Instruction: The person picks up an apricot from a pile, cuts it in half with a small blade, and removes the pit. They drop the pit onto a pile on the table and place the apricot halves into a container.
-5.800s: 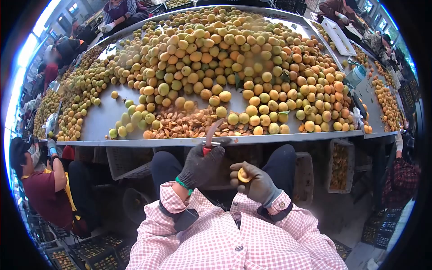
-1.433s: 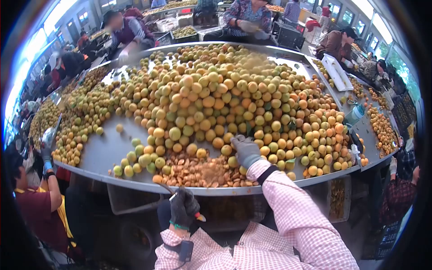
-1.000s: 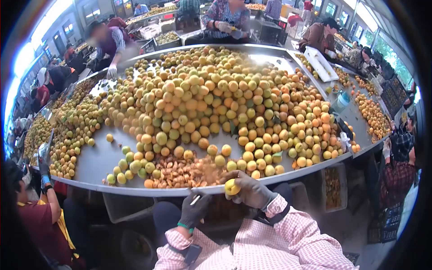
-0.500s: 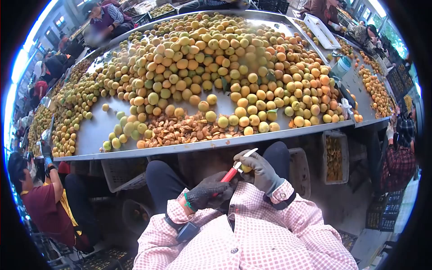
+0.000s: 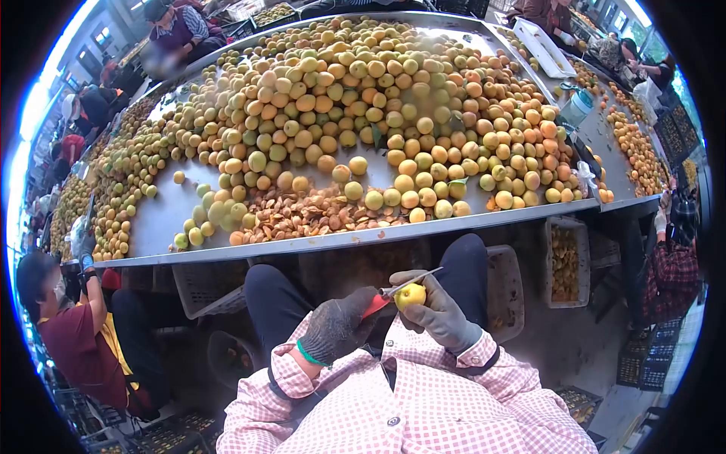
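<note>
My left hand (image 5: 340,327), in a dark grey knit glove, is wrapped round the red handle of a knife (image 5: 376,304). Its thin blade (image 5: 414,281) points right and lies across the top of a yellow apricot (image 5: 409,296). That apricot is held in the gloved fingers of my right hand (image 5: 448,321), above my lap. Whether the blade has cut into the flesh I cannot tell. In front of my knees, a heap of brown apricot pits (image 5: 318,215) sits at the table's near edge, among whole apricots (image 5: 325,106).
The metal table (image 5: 363,240) has a raised front rim just beyond my knees. Crates stand below it, one white crate (image 5: 566,265) at right holding fruit pieces. A bottle (image 5: 576,107) stands on the right. A co-worker in maroon (image 5: 79,348) sits at left; other people work around.
The knife has swung lower and flatter onto the apricot, its handle now mostly covered by my left hand. My right hand has turned, showing more of the apricot.
</note>
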